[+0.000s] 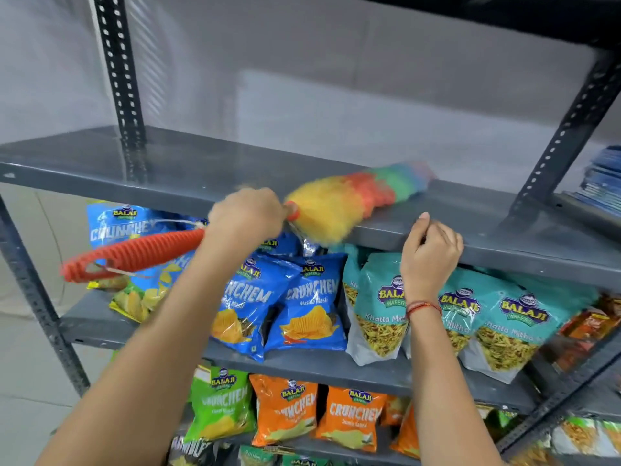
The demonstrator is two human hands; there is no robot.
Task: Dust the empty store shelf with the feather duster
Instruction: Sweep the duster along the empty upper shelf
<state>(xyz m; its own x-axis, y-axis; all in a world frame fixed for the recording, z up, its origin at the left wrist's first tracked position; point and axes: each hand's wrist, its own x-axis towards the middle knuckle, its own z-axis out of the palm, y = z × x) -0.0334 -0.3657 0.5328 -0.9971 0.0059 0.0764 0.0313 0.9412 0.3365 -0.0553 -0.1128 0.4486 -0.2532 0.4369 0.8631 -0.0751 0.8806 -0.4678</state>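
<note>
feather duster (339, 200): gripped in closed left hand (247, 215), feathers laid on grey shelf (168, 173); shelf edge clasped by right hand (431, 252)

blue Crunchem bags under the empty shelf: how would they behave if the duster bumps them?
The blue Crunchem bags look puffed and lean loosely on each other, so probably light and apt to tip or slide. Their glossy film likely makes them slippery, and the chips inside are probably fragile.
</note>
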